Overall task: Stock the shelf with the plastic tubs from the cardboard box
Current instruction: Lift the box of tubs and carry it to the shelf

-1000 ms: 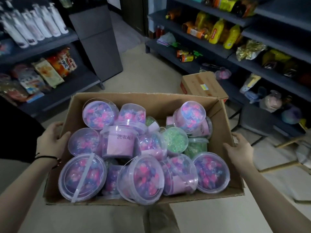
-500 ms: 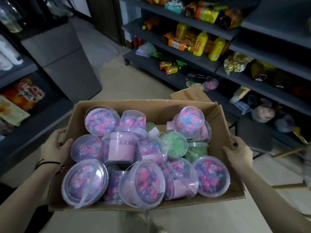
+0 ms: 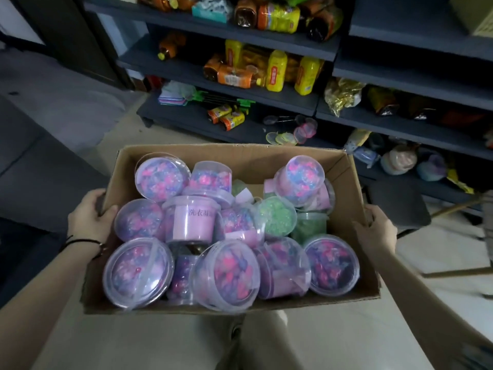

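Observation:
I hold an open cardboard box (image 3: 256, 160) in front of me, off the floor. It is full of clear plastic tubs (image 3: 226, 276) of pink and purple beads, jumbled upright and on their sides, plus a few green tubs (image 3: 276, 218). My left hand (image 3: 89, 216) grips the box's left wall, fingers curled over its rim. On the right wall my right hand (image 3: 374, 231) grips the box the same way. Straight ahead stands the dark blue shelf (image 3: 280, 101).
The shelf holds yellow bottles (image 3: 277, 70), orange packs (image 3: 232, 76), a gold foil bag (image 3: 342, 94) and loose lids (image 3: 284, 137) on the lowest board. Round pastel items (image 3: 398, 162) sit low at the right. A dark stool (image 3: 397, 206) stands just right of the box.
I have turned right toward the blue shelf, carrying the box closer to it. The shelf on the left and the second carton have left the view. Both hands keep their hold.

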`<action>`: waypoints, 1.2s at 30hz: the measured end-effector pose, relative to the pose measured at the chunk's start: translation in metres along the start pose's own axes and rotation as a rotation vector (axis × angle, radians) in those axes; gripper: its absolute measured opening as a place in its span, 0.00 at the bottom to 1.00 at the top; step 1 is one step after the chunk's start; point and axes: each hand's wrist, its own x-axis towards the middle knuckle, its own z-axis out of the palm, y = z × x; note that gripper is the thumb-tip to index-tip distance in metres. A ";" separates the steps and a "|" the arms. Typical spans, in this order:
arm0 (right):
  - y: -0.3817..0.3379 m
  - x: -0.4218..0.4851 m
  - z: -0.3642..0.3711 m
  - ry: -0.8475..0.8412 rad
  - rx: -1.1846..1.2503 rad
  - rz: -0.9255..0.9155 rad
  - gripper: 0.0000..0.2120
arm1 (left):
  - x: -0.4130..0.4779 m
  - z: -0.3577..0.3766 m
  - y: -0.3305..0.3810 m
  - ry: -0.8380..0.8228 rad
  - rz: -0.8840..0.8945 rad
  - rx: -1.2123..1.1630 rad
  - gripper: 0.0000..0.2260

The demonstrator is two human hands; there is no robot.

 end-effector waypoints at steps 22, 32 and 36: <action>-0.048 0.183 0.116 0.263 0.032 0.411 0.18 | 0.342 0.216 0.195 -0.380 0.229 -0.082 0.17; -0.058 0.221 0.171 0.412 0.117 0.607 0.20 | 0.465 0.341 0.252 -0.503 0.421 0.034 0.18; -0.044 0.228 0.192 0.472 0.138 0.668 0.19 | 0.487 0.389 0.271 -0.536 0.494 0.042 0.18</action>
